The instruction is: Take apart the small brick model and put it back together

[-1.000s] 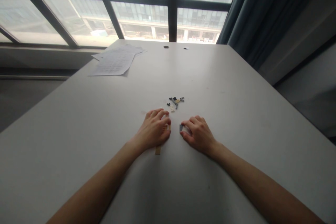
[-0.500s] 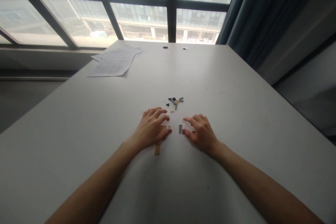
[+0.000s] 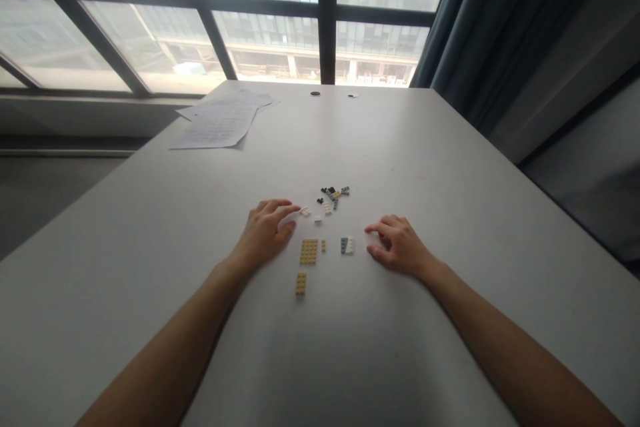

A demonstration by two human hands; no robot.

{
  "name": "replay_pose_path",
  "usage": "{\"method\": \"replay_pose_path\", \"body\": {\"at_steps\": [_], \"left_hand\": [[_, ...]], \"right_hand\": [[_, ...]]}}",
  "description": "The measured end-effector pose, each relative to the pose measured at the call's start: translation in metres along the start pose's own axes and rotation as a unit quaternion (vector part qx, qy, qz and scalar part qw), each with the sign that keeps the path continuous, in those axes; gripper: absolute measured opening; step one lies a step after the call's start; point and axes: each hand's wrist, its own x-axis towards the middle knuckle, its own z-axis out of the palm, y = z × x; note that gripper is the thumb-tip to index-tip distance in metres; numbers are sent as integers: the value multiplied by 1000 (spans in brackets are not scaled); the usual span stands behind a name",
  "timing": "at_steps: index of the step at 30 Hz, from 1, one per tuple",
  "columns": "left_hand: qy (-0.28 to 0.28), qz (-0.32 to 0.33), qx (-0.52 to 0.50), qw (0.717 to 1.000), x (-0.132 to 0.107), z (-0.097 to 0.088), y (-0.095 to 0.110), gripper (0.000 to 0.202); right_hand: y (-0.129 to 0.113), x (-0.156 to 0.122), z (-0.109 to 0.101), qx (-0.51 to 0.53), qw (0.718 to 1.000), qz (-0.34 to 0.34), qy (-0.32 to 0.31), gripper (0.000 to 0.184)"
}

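My left hand [image 3: 267, 227] rests with its fingers apart, the fingertips beside small white pieces [image 3: 305, 211]; whether they touch cannot be made out. To its right lie a tan studded plate [image 3: 309, 251] and a tiny tan brick [image 3: 323, 246]. Nearer to me is a smaller tan brick [image 3: 301, 284]. My right hand [image 3: 395, 242] is open, thumb and forefinger apart, with nothing between them. Just left of it, a grey brick [image 3: 344, 245] and a white brick [image 3: 351, 245] lie side by side. A small white brick [image 3: 317, 219] sits between the hands, farther out.
Beyond the hands is a loose pile of black, grey, white and tan bricks [image 3: 331, 195]. Printed papers [image 3: 217, 121] lie at the far left of the white table [image 3: 400, 347]. A dark curtain [image 3: 460, 33] hangs at the right, by the window.
Both hands have moved apart: the left to the left, the right to the right. The tan plate and the white brick, covered before, now show.
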Motion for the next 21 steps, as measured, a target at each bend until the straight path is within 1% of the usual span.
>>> {"method": "replay_pose_path", "body": {"at_steps": [3, 5, 13, 17, 21], "left_hand": [[-29, 21, 22, 999, 0, 2, 2, 36], [-34, 26, 26, 999, 0, 3, 1, 36], [-32, 11, 24, 999, -1, 2, 3, 36], [-28, 3, 20, 999, -2, 2, 4, 41], [-29, 12, 29, 999, -2, 2, 3, 38]], "right_hand": [[1, 0, 0, 2, 1000, -5, 5, 23], [1, 0, 0, 3, 1000, -6, 6, 22], [0, -1, 2, -3, 1000, -6, 17, 21], [0, 0, 4, -9, 999, -1, 46, 19], [1, 0, 5, -11, 998, 4, 63, 17]]}}
